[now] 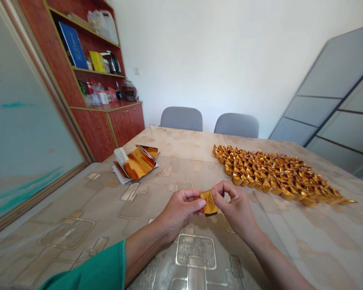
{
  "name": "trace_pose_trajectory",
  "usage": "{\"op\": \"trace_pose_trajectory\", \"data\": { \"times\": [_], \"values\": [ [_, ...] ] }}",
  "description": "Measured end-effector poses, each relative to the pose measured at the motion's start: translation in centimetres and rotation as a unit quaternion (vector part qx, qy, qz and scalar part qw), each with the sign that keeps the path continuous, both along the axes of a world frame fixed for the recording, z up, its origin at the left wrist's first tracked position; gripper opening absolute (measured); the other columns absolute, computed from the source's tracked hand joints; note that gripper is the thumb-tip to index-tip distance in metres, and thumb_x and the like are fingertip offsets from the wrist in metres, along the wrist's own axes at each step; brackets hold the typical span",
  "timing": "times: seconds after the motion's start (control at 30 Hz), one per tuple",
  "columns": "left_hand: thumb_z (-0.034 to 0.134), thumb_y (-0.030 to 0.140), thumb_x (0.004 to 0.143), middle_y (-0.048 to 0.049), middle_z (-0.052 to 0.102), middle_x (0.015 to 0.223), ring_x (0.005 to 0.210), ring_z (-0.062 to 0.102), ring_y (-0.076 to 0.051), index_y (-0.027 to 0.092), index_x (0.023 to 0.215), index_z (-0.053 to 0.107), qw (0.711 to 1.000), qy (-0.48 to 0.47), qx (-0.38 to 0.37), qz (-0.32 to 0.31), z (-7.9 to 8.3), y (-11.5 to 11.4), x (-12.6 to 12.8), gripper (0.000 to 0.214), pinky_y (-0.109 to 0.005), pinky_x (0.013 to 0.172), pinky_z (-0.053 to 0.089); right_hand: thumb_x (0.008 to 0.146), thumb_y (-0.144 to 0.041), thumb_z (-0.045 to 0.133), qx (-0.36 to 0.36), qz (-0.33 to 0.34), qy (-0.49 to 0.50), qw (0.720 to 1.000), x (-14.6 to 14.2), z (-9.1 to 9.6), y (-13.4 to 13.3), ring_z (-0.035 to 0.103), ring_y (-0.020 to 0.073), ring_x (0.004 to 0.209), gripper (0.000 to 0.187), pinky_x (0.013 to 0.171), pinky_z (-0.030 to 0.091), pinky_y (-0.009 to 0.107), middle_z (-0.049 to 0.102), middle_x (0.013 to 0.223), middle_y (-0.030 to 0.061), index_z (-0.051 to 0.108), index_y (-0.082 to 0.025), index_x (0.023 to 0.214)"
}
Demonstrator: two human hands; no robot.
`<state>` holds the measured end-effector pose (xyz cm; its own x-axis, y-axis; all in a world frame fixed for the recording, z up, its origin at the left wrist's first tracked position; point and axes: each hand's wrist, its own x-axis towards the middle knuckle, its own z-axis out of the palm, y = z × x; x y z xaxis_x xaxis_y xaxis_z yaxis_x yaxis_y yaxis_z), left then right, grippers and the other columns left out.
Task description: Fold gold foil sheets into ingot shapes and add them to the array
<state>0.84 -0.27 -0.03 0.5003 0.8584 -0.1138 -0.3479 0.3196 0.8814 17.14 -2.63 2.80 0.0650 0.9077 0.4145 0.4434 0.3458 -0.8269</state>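
A small folded piece of gold foil paper is pinched between both hands just above the table. My left hand grips its left side with thumb and fingers closed. My right hand pinches its right edge, fingers curled. A stack of flat gold foil sheets with white backing lies at the left of the table. Many finished gold folded pieces lie in rows to the right.
Two grey chairs stand at the table's far side. A red wooden cabinet with shelves of bottles and boxes is at the left. Grey panels lean against the right wall.
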Motion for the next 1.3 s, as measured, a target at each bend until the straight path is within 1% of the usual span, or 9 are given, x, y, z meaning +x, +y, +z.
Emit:
{"op": "trace_pose_trajectory", "data": {
  "times": [0.17,0.3,0.43,0.53,0.7,0.87,1.0,1.17,1.3],
  "values": [
    [0.083,0.023,0.062,0.0011,0.064,0.068,0.061,0.058,-0.011,0.015,0.087,0.060,0.999,-0.005,-0.018,0.049,0.3,-0.1,-0.2,0.034,-0.023,0.062,0.041,0.090,-0.046,0.048,-0.065,0.100,0.047,0.992,0.1,0.3,-0.1,0.052,0.0165,0.062,0.034,0.058,0.041,0.028,0.056,0.063,0.0001,0.059,-0.021,0.069],
    [0.081,0.023,0.064,0.0016,0.063,0.066,0.061,0.056,-0.010,0.015,0.078,0.056,0.998,0.001,0.011,0.061,0.4,-0.2,-0.1,0.030,-0.022,0.062,0.041,0.086,-0.044,0.059,-0.103,0.130,0.083,0.983,-0.3,-0.5,0.0,0.053,0.0160,0.062,0.023,0.057,0.042,0.027,0.057,0.068,-0.0011,0.058,-0.023,0.079],
    [0.078,0.031,0.069,-0.0004,0.063,0.074,0.065,0.056,-0.010,0.014,0.081,0.062,0.997,-0.021,0.002,0.070,0.2,-0.3,0.1,0.027,-0.024,0.066,0.043,0.084,-0.043,0.061,-0.089,0.098,0.120,0.984,-0.7,-1.4,0.2,0.050,0.0145,0.059,0.023,0.055,0.041,0.026,0.052,0.065,-0.0028,0.053,-0.023,0.076],
    [0.077,0.033,0.069,-0.0014,0.063,0.073,0.064,0.055,-0.010,0.013,0.080,0.066,0.998,-0.016,0.002,0.067,0.0,-0.2,0.1,0.026,-0.024,0.065,0.042,0.083,-0.045,0.062,-0.093,0.101,0.141,0.980,-0.8,-1.2,0.1,0.051,0.0154,0.060,0.023,0.056,0.043,0.027,0.053,0.066,-0.0024,0.055,-0.024,0.079],
    [0.076,0.030,0.068,-0.0014,0.064,0.070,0.063,0.055,-0.011,0.013,0.076,0.066,0.992,0.020,0.032,0.119,0.2,0.1,0.0,0.021,-0.024,0.064,0.042,0.092,-0.047,0.047,-0.090,0.107,0.105,0.985,-0.7,-0.8,-0.1,0.051,0.0182,0.066,0.030,0.061,0.043,0.029,0.055,0.069,0.0003,0.058,-0.024,0.077],
    [0.072,0.031,0.073,-0.0016,0.064,0.072,0.064,0.055,-0.012,0.014,0.081,0.066,0.985,0.031,0.087,0.146,0.7,-0.2,0.0,0.020,-0.023,0.062,0.042,0.083,-0.046,0.062,-0.083,0.096,0.114,0.985,-1.1,-1.8,0.2,0.046,0.0163,0.059,0.030,0.056,0.040,0.028,0.048,0.063,-0.0029,0.048,-0.024,0.067],
    [0.070,0.033,0.075,-0.0012,0.063,0.072,0.066,0.056,-0.013,0.016,0.082,0.064,0.973,0.041,0.109,0.201,1.1,-0.4,-0.2,0.019,-0.023,0.061,0.043,0.084,-0.048,0.060,-0.057,0.069,0.123,0.988,-1.3,-1.7,0.3,0.044,0.0166,0.057,0.032,0.053,0.039,0.027,0.045,0.062,-0.0030,0.044,-0.025,0.067],
    [0.073,0.032,0.071,-0.0005,0.062,0.065,0.060,0.054,-0.012,0.015,0.075,0.066,0.976,0.050,0.133,0.165,1.1,-0.4,-0.1,0.020,-0.023,0.058,0.043,0.085,-0.048,0.057,-0.056,0.065,0.125,0.988,-1.5,-1.2,0.0,0.047,0.0182,0.061,0.030,0.057,0.042,0.028,0.047,0.064,-0.0023,0.045,-0.026,0.069],
    [0.076,0.030,0.067,-0.0008,0.063,0.064,0.058,0.056,-0.013,0.015,0.072,0.065,0.981,0.062,0.105,0.149,0.8,-0.5,0.2,0.019,-0.024,0.057,0.043,0.085,-0.047,0.059,-0.052,0.072,0.149,0.985,-1.7,-1.4,-0.1,0.048,0.0181,0.062,0.028,0.059,0.043,0.028,0.050,0.066,-0.0025,0.048,-0.026,0.071]
  ]
}}
